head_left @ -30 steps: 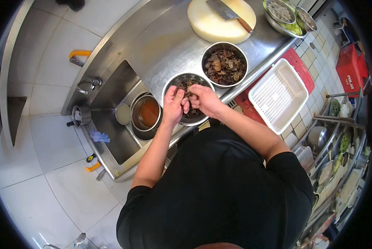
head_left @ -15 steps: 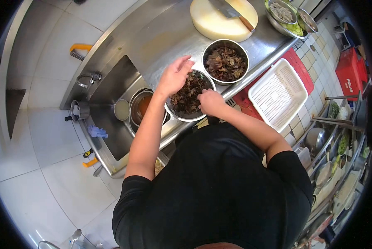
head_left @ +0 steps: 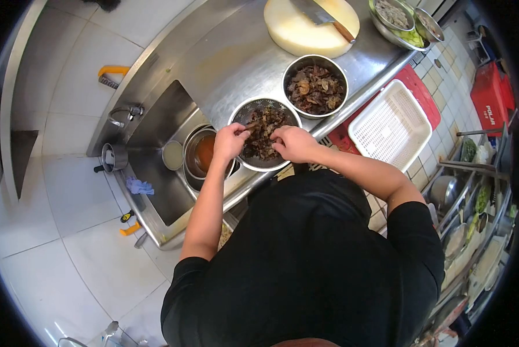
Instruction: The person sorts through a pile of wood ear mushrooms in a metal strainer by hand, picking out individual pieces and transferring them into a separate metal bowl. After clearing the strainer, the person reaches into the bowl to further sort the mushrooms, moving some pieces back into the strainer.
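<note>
A perforated metal colander (head_left: pixel 247 109) rests at the counter's front edge, holding dark brown, ruffled wood ear mushroom (head_left: pixel 265 130). At its left rim, my left hand (head_left: pixel 229 143) is closed, with thumb and fingers pinching a piece of the mushroom. My right hand (head_left: pixel 294 144) reaches over the right side, its curled fingertips closed on the mushroom; the exact piece is hidden. A steel bowl (head_left: pixel 286 106) beside the colander, up and to the right, contains more of the same mushroom.
A round cutting board (head_left: pixel 288 37) bears a cleaver (head_left: pixel 313 11). The sink (head_left: pixel 155 168) at left holds bowls, one with brownish liquid (head_left: pixel 205 151). A white plastic basket (head_left: pixel 361 139) stands right of the counter. Bowls of food (head_left: pixel 395 20) sit at the far right end.
My left hand has come down from above the colander to its left rim and closed on mushroom. My right hand stays at the right side. Mushroom in the steel bowl looks slightly rearranged.
</note>
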